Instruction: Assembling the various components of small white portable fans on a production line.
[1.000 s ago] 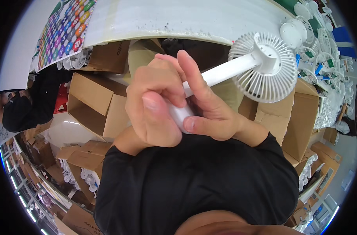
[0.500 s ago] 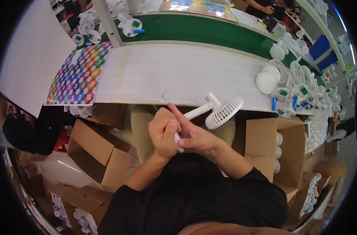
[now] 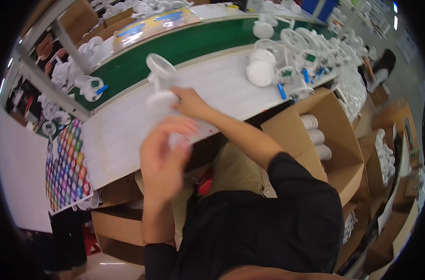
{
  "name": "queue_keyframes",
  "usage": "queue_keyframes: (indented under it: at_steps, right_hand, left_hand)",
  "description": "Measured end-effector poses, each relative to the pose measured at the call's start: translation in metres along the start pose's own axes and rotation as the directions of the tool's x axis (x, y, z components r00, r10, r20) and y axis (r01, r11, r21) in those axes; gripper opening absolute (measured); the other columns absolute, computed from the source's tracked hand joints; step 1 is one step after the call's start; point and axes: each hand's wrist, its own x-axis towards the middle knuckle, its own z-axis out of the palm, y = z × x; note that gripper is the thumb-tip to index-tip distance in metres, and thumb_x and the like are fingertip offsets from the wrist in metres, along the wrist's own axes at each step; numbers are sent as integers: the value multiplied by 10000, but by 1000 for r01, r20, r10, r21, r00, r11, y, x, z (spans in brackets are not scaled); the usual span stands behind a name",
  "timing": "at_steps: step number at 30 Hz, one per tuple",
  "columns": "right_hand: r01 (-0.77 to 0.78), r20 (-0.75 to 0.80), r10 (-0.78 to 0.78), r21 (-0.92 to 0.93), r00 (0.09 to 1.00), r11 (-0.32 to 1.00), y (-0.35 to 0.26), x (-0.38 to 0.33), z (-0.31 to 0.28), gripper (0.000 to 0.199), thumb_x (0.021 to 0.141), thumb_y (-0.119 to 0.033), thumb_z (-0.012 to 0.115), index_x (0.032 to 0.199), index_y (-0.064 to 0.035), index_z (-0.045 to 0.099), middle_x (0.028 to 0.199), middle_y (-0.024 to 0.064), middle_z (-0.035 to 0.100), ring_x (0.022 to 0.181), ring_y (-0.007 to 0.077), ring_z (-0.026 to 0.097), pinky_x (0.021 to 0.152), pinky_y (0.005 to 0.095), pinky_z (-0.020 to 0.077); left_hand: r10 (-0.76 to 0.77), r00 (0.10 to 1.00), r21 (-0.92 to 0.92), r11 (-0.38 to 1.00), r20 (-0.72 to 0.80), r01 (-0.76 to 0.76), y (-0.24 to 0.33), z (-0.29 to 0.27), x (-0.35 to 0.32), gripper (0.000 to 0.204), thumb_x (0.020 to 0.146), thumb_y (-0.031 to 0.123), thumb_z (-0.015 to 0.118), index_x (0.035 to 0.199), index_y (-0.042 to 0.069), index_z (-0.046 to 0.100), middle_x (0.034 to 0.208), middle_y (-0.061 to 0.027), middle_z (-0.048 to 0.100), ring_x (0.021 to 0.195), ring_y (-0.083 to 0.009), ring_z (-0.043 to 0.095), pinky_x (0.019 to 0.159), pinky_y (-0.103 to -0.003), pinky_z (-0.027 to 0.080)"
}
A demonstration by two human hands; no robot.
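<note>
A small white fan [image 3: 160, 68] with a round base stands over the white worktop, blurred by motion. My right hand [image 3: 192, 103] reaches across the worktop edge and is closed on the rim of the fan's base. Nearer to me, my left hand [image 3: 162, 161] is raised just below the fan, smeared by motion. Its thumb and fingers curve apart, and I make out nothing held between them. The white worktop [image 3: 124, 130] lies beyond both hands.
White fan parts [image 3: 287, 70] with green circuit boards and blue cylinders crowd the worktop's right end. A cardboard box [image 3: 289, 135] with white discs stands at right. A colourful printed sheet [image 3: 68, 168] covers the left end. Beyond runs a green belt [image 3: 212, 46].
My hands have parted from their clasp before me. The right has gone forward and holds the fan, which now stands upright farther off. The view has swung right.
</note>
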Motion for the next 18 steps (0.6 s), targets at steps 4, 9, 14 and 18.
queue_keyframes:
  at_steps: [4, 9, 14, 18]
  right_hand:
    - [-79, -199, 30, -242, 980, 967, 64, 104, -10, 472, 722, -68, 695, 1184, -68, 597, 1126, 146, 668, 983, 358, 628, 871, 415, 499]
    - [-319, -416, 145, -387, 898, 865, 95, 128, -68, 578, 755, -92, 674, 1307, -64, 508, 1120, 200, 638, 1013, 402, 612, 899, 441, 498]
    - [-392, -396, 78, -827, 915, 404, 101, 51, -182, 401, 827, -326, 659, 1189, -155, 652, 1183, 141, 602, 1049, 322, 594, 892, 432, 488]
    - [-449, -440, 91, -868, 893, 213, 108, -10, -231, 599, 791, -430, 700, 1318, -189, 548, 1231, 143, 549, 1084, 376, 558, 909, 486, 469]
  left_hand:
    - [338, 688, -91, 925, 643, -369, 45, 56, 2, 84, 805, 60, 596, 740, 52, 649, 768, -56, 668, 715, -197, 599, 758, -340, 478]
    - [649, 333, -197, 604, 685, -772, 56, 64, 28, 384, 872, 272, 695, 1205, 106, 599, 1183, -128, 582, 960, -295, 616, 821, -352, 527]
    - [550, 494, -83, 720, 674, -689, 65, 30, 19, 221, 868, 105, 612, 1077, 34, 616, 993, -143, 635, 843, -281, 611, 757, -347, 512]
    - [228, 883, 227, 912, 410, -341, 15, 0, 0, 64, 796, 38, 617, 771, 38, 675, 760, -61, 660, 687, -173, 596, 712, -293, 477]
